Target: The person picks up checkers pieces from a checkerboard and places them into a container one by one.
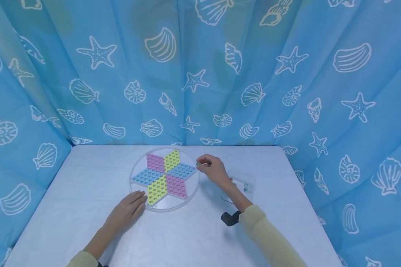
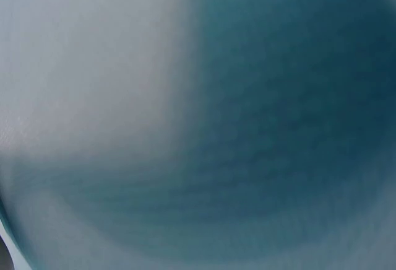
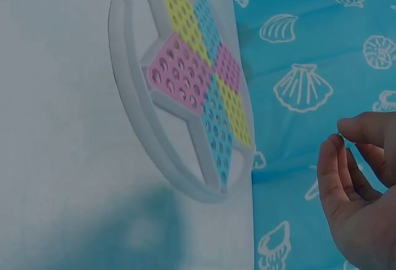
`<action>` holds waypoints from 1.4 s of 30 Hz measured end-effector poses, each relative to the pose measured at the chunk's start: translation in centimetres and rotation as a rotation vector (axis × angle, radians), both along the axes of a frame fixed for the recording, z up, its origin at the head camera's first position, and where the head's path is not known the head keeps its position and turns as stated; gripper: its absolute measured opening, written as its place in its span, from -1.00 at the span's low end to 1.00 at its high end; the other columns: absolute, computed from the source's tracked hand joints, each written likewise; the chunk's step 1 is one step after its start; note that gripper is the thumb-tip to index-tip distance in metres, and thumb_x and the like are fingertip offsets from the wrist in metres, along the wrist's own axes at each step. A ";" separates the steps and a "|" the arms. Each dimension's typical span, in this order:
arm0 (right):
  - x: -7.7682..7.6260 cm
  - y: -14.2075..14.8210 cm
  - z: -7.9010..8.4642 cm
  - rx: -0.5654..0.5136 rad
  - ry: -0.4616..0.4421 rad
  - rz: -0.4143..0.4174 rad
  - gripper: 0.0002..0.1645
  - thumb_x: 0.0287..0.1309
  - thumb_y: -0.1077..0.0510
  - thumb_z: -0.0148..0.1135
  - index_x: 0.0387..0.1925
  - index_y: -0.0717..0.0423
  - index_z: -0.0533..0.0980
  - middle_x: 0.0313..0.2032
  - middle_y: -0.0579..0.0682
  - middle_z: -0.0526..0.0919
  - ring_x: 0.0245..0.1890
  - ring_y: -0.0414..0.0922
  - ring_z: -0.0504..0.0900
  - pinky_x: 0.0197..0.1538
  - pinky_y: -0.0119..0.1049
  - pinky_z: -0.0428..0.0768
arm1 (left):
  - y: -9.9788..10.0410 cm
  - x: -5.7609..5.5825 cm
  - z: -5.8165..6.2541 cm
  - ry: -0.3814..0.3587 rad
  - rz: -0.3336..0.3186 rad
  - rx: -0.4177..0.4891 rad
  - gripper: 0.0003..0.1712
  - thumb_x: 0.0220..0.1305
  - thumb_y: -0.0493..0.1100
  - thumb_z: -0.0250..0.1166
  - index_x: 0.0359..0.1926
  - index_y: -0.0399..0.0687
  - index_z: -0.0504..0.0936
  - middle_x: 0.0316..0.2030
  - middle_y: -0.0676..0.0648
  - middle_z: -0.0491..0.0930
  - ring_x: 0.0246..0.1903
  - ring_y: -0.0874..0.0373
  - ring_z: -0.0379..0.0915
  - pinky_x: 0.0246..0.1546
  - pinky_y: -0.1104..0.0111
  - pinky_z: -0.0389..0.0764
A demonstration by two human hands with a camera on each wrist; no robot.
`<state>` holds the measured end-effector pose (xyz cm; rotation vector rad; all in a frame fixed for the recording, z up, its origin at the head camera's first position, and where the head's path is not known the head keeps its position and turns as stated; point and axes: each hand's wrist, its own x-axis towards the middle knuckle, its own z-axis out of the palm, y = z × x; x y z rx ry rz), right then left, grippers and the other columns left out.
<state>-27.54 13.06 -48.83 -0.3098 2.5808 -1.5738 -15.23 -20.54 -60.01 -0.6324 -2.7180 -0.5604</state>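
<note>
A round white-rimmed board (image 1: 165, 210) bears a six-pointed star of pink, yellow and blue sections dotted with holes. My left hand (image 1: 127, 210) lies at the board's near-left rim, its fingers fairly straight; the left wrist view shows only blurred white and dark teal. At the right rim, my right hand (image 1: 214, 170) pinches a small greenish marble (image 1: 198, 164) between thumb and fingertips. In the right wrist view, those fingertips (image 3: 331, 149) meet the thumb, and the marble is mostly hidden there. The board (image 3: 124, 78) appears tilted in that view.
A clear plastic box (image 1: 248, 180) with a few marbles (image 1: 245, 187) stands right of the board, partly behind the right forearm. A black wrist device (image 1: 230, 218) hangs by the right sleeve. Blue shell-patterned curtains (image 1: 187, 74) enclose the white table (image 1: 187, 241).
</note>
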 end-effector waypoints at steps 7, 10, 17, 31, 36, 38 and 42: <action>0.3 2.2 0.0 -0.015 -0.005 -0.021 -0.80 0.25 0.25 0.32 -0.08 0.07 0.65 -0.17 -0.04 0.69 -0.18 -0.10 0.65 -0.10 -0.22 0.71 | -0.1 0.1 -0.2 -0.004 0.013 -0.009 -0.62 0.38 -0.15 0.28 0.15 -0.19 0.64 0.20 -0.19 0.55 0.23 -0.15 0.42 0.29 -0.02 0.42; 0.4 3.0 -0.2 0.005 -0.006 -0.031 -0.80 0.26 0.25 0.32 -0.09 0.06 0.64 -0.17 -0.05 0.69 -0.18 -0.10 0.64 -0.10 -0.22 0.70 | -0.2 0.1 -0.3 -0.016 0.020 -0.015 -0.61 0.38 -0.13 0.28 0.16 -0.18 0.63 0.21 -0.18 0.55 0.24 -0.14 0.41 0.30 -0.01 0.42; 0.9 5.1 -0.8 0.067 -0.018 -0.062 -0.80 0.25 0.23 0.33 -0.08 0.05 0.63 -0.15 -0.05 0.70 -0.13 -0.06 0.64 -0.04 -0.15 0.70 | -0.2 0.1 -0.4 0.000 0.018 -0.015 -0.61 0.36 -0.13 0.30 0.15 -0.18 0.64 0.20 -0.18 0.55 0.23 -0.14 0.43 0.28 -0.01 0.44; 1.9 9.9 -2.2 0.163 -0.082 -0.122 -0.73 0.30 0.17 0.29 0.01 0.11 0.60 -0.03 0.03 0.69 0.02 0.03 0.63 0.05 -0.02 0.66 | 0.0 0.0 -0.1 -0.011 0.024 -0.021 -0.61 0.37 -0.14 0.29 0.16 -0.19 0.63 0.19 -0.18 0.56 0.23 -0.15 0.42 0.29 -0.01 0.43; 2.2 10.8 -2.8 0.218 -0.103 -0.151 -0.76 0.28 0.16 0.30 -0.04 0.12 0.61 -0.10 0.05 0.71 -0.09 0.01 0.67 0.02 -0.03 0.65 | 0.0 0.0 0.0 0.005 0.019 -0.017 -0.61 0.36 -0.16 0.30 0.14 -0.22 0.64 0.18 -0.20 0.57 0.22 -0.17 0.43 0.28 -0.02 0.44; 2.3 11.0 -2.9 0.242 -0.114 -0.155 -0.77 0.27 0.16 0.31 -0.06 0.11 0.62 -0.13 0.04 0.71 -0.11 0.00 0.67 0.01 -0.02 0.65 | 0.1 0.1 0.0 0.005 0.018 -0.019 -0.61 0.36 -0.15 0.30 0.14 -0.22 0.64 0.18 -0.20 0.57 0.22 -0.17 0.43 0.28 -0.02 0.44; 2.4 11.2 -3.3 0.289 -0.132 -0.153 -0.79 0.26 0.17 0.30 -0.08 0.09 0.63 -0.12 0.04 0.71 -0.09 0.01 0.66 0.01 0.01 0.65 | 0.1 0.1 0.0 0.012 0.014 -0.017 -0.62 0.36 -0.16 0.31 0.14 -0.21 0.64 0.18 -0.20 0.57 0.22 -0.16 0.44 0.28 -0.02 0.45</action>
